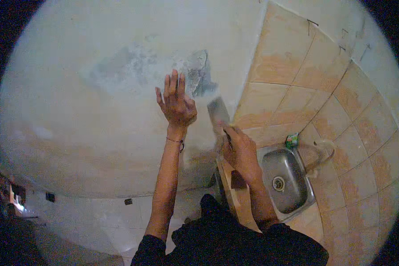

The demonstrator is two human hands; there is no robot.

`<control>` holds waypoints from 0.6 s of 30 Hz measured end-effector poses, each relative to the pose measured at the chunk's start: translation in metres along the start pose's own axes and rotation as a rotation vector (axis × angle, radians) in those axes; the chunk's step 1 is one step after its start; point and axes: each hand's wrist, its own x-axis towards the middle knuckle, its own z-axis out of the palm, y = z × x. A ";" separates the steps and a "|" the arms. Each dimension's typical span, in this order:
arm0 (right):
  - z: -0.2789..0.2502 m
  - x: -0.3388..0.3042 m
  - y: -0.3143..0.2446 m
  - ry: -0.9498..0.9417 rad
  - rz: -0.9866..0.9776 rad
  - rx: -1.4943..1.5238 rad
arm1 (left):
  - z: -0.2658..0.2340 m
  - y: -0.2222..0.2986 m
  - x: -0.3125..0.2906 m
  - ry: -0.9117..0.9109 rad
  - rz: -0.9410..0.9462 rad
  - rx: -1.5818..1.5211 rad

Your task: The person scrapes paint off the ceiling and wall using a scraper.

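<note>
My left hand [177, 104] is raised against the pale wall [106, 115], its fingers stretched and slightly apart, holding nothing. Just above and to its right, a rough grey patch [198, 73] shows where the paint has come off. My right hand [241, 148] is closed round the handle of a putty knife [217, 111]. Its wide, flat blade points up toward the wall, below the grey patch. Whether the blade touches the wall I cannot tell. A larger faded, stained area [124, 68] spreads to the left of the grey patch.
Beige tiles [288, 88] cover the wall at right. A steel sink [284, 177] sits below my right forearm's side, with a small green packet [292, 140] at its far edge and a tap [326, 148] beside it. Small dark objects [128, 201] lie on the pale floor at lower left.
</note>
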 end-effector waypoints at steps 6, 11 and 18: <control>-0.020 -0.007 -0.007 -0.090 0.047 0.206 | -0.001 0.000 0.000 0.016 -0.011 0.017; 0.012 0.025 0.000 0.043 -0.167 0.895 | 0.002 -0.004 0.000 0.060 0.001 0.052; 0.077 0.020 0.019 -0.620 0.473 2.496 | 0.012 -0.003 -0.007 0.045 0.015 0.086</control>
